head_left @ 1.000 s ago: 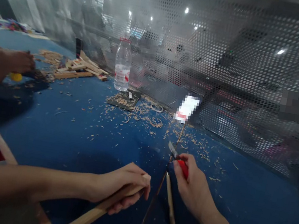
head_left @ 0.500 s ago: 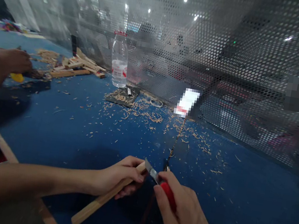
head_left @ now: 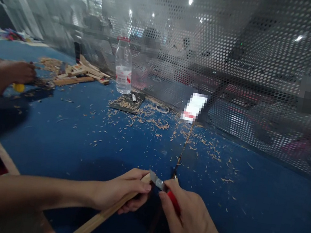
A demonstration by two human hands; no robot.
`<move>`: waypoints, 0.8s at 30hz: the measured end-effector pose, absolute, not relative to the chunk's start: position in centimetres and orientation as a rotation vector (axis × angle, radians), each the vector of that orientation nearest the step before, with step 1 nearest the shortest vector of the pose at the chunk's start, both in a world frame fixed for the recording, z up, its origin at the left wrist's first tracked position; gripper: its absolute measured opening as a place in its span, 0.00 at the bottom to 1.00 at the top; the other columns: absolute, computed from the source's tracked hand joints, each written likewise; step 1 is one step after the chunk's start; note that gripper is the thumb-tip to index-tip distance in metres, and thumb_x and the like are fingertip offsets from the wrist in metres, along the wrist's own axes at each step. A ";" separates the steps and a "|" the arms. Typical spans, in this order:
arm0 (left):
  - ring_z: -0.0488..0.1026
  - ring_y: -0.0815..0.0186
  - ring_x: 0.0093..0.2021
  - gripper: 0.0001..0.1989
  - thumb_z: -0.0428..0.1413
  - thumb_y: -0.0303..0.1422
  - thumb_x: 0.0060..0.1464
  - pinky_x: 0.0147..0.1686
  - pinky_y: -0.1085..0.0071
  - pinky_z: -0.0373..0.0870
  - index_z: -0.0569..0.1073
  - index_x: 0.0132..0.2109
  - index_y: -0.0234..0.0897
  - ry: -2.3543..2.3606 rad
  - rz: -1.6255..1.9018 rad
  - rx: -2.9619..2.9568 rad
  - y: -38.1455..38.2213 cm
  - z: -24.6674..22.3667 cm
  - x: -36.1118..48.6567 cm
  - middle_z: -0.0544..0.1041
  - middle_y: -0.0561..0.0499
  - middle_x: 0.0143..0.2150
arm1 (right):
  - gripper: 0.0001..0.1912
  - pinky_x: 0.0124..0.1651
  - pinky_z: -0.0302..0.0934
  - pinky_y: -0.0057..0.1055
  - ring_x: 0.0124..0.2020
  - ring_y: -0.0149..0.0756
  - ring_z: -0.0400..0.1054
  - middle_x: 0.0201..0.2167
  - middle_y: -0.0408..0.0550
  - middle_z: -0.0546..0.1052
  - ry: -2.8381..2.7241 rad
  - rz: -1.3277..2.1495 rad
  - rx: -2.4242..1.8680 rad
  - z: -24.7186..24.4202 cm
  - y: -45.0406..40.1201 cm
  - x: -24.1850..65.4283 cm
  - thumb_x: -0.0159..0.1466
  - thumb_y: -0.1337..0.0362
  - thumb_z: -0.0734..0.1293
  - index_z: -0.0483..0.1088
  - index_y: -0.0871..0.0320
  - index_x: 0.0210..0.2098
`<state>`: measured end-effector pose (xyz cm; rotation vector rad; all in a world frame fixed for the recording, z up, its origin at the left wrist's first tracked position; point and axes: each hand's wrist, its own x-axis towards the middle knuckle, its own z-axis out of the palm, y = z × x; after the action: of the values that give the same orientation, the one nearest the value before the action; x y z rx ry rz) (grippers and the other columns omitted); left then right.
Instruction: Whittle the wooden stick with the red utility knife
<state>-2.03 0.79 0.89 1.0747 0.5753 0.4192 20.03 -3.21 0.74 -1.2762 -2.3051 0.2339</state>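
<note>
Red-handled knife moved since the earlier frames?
Yes. Against the water bottle, the red-handled knife has shifted left and toward the person, its blade now by the top of the wooden stick.

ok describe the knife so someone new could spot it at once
On the blue table, in front of the perforated screen, find the two hands nearest the camera. The knife is in the right hand, its steel blade at the end of the wooden stick in the left hand. Its red handle sets it apart from the yellow object under the other person's hand.
</note>
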 end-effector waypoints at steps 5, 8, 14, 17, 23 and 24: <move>0.54 0.74 0.16 0.23 0.53 0.55 0.65 0.15 0.80 0.55 0.65 0.35 0.40 0.469 0.421 1.143 0.2 2.1 -2.4 0.63 0.62 0.19 | 0.12 0.27 0.56 0.35 0.24 0.45 0.77 0.24 0.41 0.79 -2.330 0.136 -1.604 0.8 -0.5 21.8 0.77 0.59 0.54 0.65 0.49 0.40; 0.54 0.74 0.16 0.25 0.49 0.55 0.67 0.16 0.79 0.55 0.68 0.35 0.39 0.470 0.492 1.116 0.7 2.4 -2.6 0.61 0.61 0.18 | 0.10 0.26 0.49 0.34 0.25 0.47 0.77 0.23 0.44 0.79 -2.301 -0.007 -1.856 1.3 1.5 23.5 0.78 0.60 0.58 0.66 0.50 0.40; 0.55 0.71 0.20 0.25 0.44 0.53 0.71 0.20 0.77 0.57 0.72 0.40 0.37 0.763 0.387 1.391 3.0 4.1 -2.9 0.60 0.61 0.22 | 0.11 0.35 0.59 0.37 0.40 0.54 0.78 0.38 0.59 0.81 -2.297 -0.279 -1.976 2.5 2.8 25.1 0.78 0.65 0.57 0.71 0.56 0.45; 0.55 0.70 0.23 0.22 0.48 0.49 0.72 0.25 0.76 0.54 0.76 0.42 0.37 0.892 0.326 1.816 3.7 4.5 -3.5 0.61 0.59 0.25 | 0.13 0.48 0.65 0.46 0.54 0.63 0.73 0.51 0.70 0.77 -2.325 -0.356 -1.953 3.0 1.7 24.1 0.78 0.66 0.59 0.69 0.64 0.56; 0.62 0.64 0.26 0.14 0.60 0.47 0.66 0.31 0.72 0.57 0.74 0.39 0.41 0.955 0.383 2.406 5.1 2.1 -4.4 0.68 0.55 0.29 | 0.07 0.29 0.65 0.39 0.36 0.51 0.77 0.38 0.54 0.78 -2.625 -0.184 -1.789 2.0 -2.3 20.7 0.75 0.63 0.63 0.73 0.56 0.43; 0.65 0.63 0.29 0.14 0.59 0.46 0.68 0.32 0.71 0.60 0.74 0.41 0.41 0.914 0.365 2.454 5.2 1.6 -4.4 0.70 0.53 0.31 | 0.06 0.29 0.66 0.39 0.38 0.52 0.77 0.39 0.55 0.78 -2.678 -0.191 -1.748 1.8 -2.7 20.5 0.73 0.66 0.64 0.73 0.56 0.44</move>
<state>-4.41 5.19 1.64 2.4535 0.9142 0.3651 20.52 -2.70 1.76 -1.7481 -2.6780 -0.1910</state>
